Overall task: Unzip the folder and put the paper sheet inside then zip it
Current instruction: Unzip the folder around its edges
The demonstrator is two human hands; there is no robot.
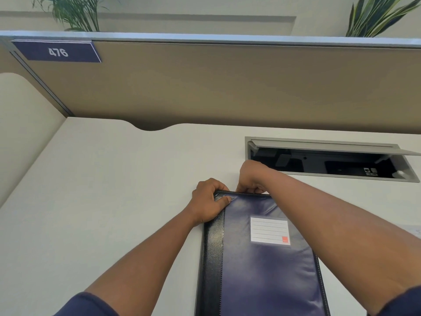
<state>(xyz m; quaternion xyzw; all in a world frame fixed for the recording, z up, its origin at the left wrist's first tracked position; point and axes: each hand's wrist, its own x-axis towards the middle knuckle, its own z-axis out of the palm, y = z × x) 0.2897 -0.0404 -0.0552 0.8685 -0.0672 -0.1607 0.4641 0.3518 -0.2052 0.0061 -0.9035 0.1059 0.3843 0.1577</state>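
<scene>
Folder [268, 265]: lies flat on the tabletop [114, 201], far edge under both hands.
Left hand [210, 201]: fingers curled over the far-left corner, thumb pressing the cover — a good anchor.
Right hand [251, 179]: fingers bunched at the far edge, probably pinching the zip pull, though it is hidden.
Advice: pull parallel to the teeth, corner held taut.
Paper sheet: not visible.

Head view looks down, close over the desk [114, 179]
</scene>
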